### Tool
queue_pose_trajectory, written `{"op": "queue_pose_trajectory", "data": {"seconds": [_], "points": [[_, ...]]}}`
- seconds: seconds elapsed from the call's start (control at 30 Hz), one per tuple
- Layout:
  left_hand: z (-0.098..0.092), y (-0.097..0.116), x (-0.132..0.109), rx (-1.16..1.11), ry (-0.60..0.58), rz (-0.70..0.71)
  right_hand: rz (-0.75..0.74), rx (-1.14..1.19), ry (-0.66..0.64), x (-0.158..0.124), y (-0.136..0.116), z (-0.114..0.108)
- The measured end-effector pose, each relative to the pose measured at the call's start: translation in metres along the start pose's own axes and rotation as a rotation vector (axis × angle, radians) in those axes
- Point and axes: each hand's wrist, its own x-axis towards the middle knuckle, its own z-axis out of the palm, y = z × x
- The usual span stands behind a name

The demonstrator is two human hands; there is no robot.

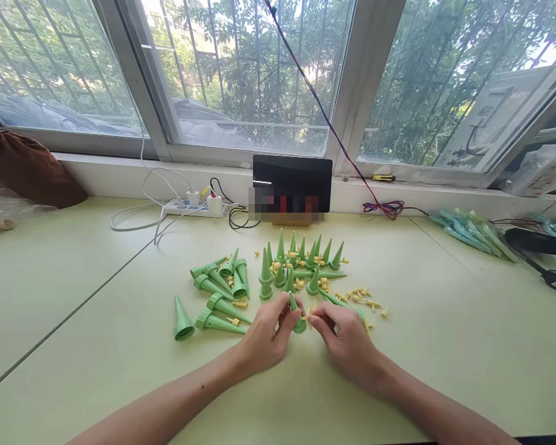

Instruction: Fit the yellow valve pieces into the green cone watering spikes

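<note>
My left hand (266,337) is closed around a green plastic cone spike (298,313), holding it at its wide end just above the table. My right hand (347,337) pinches a small yellow connector (310,318) right against that spike. Behind my hands, several green spikes (301,256) stand upright, and several more lie on their sides (217,287) to the left. Small yellow connectors (361,296) are scattered among them and to the right.
A dark tablet-like screen (291,185) leans against the window sill. A white power strip (192,207) with cables lies to its left, a brown bag (28,167) at far left. Bagged green parts (472,232) and a black tool (542,244) lie at right on the pale green table (97,309).
</note>
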Motion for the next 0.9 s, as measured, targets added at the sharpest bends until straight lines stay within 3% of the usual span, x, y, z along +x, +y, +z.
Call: {"op": "queue_pose_trajectory", "data": {"seconds": [0.33,0.6,0.9], "points": [[0.0016,0.0038,-0.0002,0.021,0.042,-0.001,-0.006,-0.047,-0.008,0.0009,0.0001,0.0006],[0.0023,0.009,0.0034,0.0,0.11,-0.093,-0.065,0.016,0.006,-0.0011,-0.0047,-0.003],[0.0033,0.0059,0.0025,-0.009,0.093,-0.066,-0.035,0.029,-0.009,0.0013,0.0001,-0.0018]]}}
